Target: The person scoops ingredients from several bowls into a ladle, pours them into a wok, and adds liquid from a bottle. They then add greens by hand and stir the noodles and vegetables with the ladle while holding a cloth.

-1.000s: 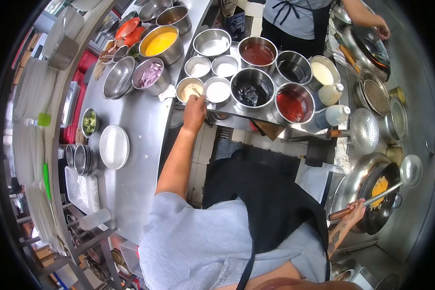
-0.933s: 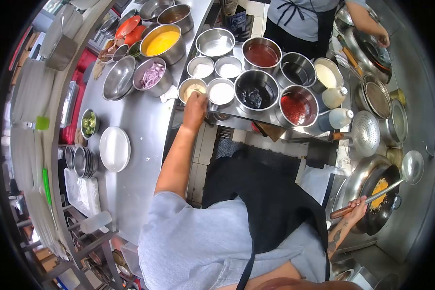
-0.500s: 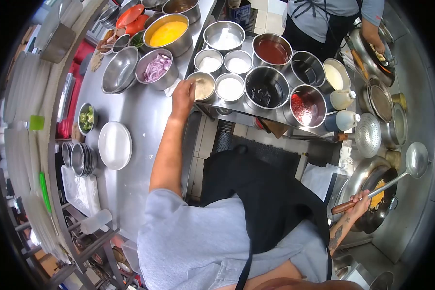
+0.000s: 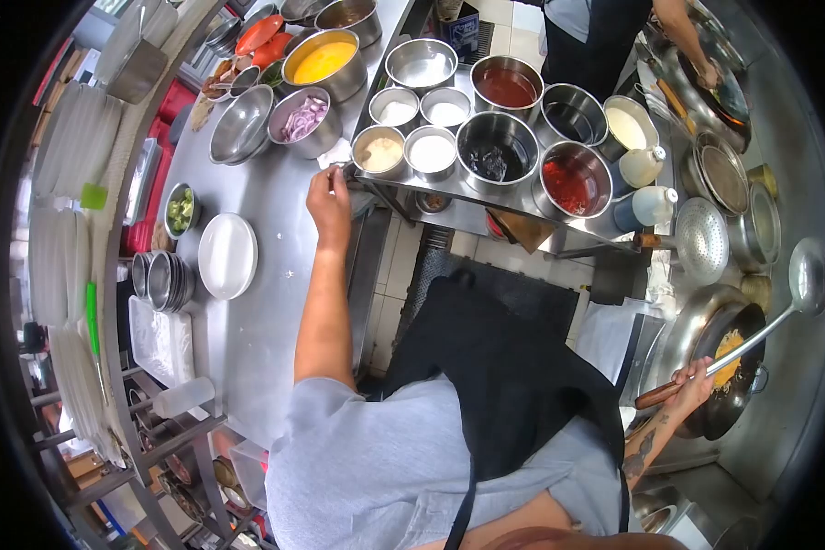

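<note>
Left hand is closed in a pinch over the counter, just near of the beige seasoning pot; what it pinches is too small to tell; right hand grips the ladle above the wok, far right; a loose pinch could scatter across the counter; the unwatched ladle might tip.

Grey steel counter. From the left hand: white plate at 8 o'clock, purple onion slices at 11, yellow mixture at 12, red sauce at 3. Black apron, grey shirt, brown-handled ladle.
</note>
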